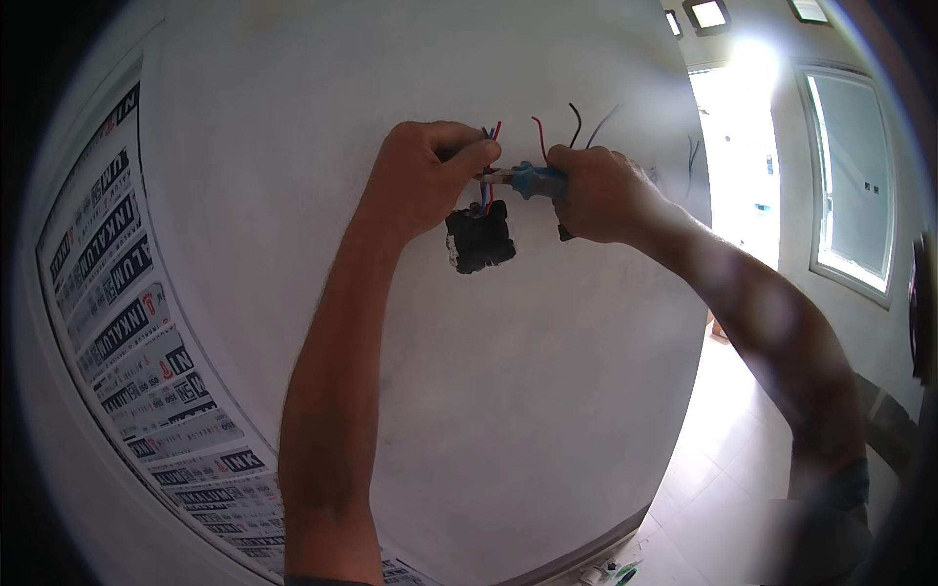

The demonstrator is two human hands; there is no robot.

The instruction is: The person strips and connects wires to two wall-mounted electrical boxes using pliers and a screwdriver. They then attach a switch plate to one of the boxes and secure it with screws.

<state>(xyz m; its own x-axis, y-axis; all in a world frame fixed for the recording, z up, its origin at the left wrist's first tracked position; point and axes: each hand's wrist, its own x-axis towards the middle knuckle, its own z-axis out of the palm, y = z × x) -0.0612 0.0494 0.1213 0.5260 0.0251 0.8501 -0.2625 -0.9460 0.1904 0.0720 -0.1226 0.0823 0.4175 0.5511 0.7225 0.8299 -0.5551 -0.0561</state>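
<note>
My left hand (435,171) pinches a small bundle of red, blue and black electrical wires (490,202) between thumb and fingers. The wires come out of a square black wall box (480,239) set in the white wall. From the right, my right hand (606,190) is closed round a pair of pliers with blue-grey handles (539,181). Their metal jaws are at the wires, just below my left thumb; whether they bite the wires is too small to tell. Behind my right hand, a red, a black and a grey-blue wire (575,122) stick up, and a dark box edge is mostly hidden.
More thin wires (692,164) show near the wall's right edge. Beyond it are a bright doorway (743,195) and a window (850,176). A frame covered with printed protective film (147,322) runs down the left. Small items (611,571) lie on the tiled floor by the wall's foot.
</note>
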